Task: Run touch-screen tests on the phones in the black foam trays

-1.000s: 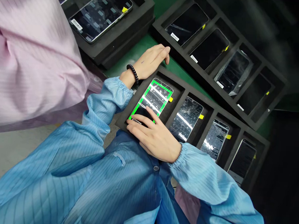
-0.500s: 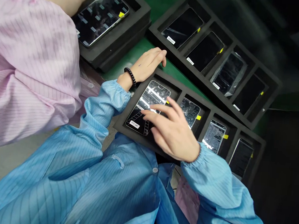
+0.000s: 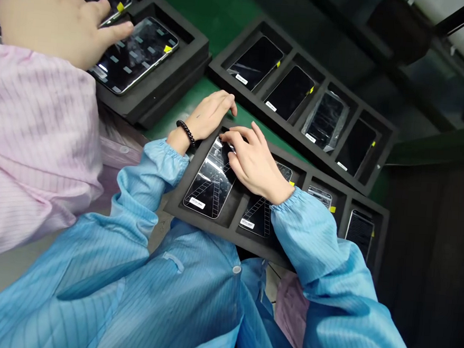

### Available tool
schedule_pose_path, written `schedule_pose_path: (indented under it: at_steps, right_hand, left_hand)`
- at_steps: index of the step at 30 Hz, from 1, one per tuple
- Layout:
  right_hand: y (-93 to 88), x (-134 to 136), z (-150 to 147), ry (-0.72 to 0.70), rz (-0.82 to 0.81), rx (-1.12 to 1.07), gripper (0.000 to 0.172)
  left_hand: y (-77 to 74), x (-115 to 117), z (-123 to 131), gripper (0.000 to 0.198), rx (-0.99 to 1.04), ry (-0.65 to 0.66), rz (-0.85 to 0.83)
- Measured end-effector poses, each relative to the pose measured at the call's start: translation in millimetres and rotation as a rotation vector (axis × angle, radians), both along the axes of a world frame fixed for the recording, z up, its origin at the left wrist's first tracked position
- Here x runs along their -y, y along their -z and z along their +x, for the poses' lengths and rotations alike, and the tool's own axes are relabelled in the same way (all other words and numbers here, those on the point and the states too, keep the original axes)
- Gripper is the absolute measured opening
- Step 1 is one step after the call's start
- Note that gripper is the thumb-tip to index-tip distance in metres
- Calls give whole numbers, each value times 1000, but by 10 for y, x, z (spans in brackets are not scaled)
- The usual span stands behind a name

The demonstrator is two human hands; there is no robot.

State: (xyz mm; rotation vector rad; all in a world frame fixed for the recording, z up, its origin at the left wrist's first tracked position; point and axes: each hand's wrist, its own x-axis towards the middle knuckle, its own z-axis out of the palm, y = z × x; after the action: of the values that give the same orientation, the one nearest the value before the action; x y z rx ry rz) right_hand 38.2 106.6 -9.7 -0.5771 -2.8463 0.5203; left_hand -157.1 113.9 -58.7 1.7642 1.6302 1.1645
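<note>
A black foam tray [image 3: 235,214] lies before me, with a phone screen in each compartment. My left hand [image 3: 210,111] rests at the tray's far left corner, fingers stretched out, nothing seen in them. Over the far end of the leftmost phone screen [image 3: 210,180], my right hand [image 3: 252,162] has its fingers bent and apart, fingertips at the screen's top edge. Whether they press on it I cannot tell. That screen is glossy, with grid lines and a white label. The second phone screen [image 3: 256,218] is partly covered by my right wrist.
Behind is another black foam tray [image 3: 287,122] of dark phone screens with yellow tabs, on a green table [image 3: 176,114]. At left, a co-worker's hand [image 3: 55,21] in a pink sleeve is over stacked trays [image 3: 162,84] holding phone screens.
My right hand has moved from the middle of the leftmost screen to its far end. The co-worker's hand has come further into view over the stacked trays. The whole view has shifted slightly.
</note>
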Motion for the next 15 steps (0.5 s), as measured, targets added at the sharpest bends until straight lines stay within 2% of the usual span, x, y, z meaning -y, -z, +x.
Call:
schedule_pose_path:
  at_steps: [5,15]
  right_hand:
    - [-11,48,28,-32,61,29,37]
    - [-51,346,205,-86,34,28,39]
  left_hand:
    - [-10,-13,-16,65,5,9,-30]
    - [-70,26,4,58,24,0,-57]
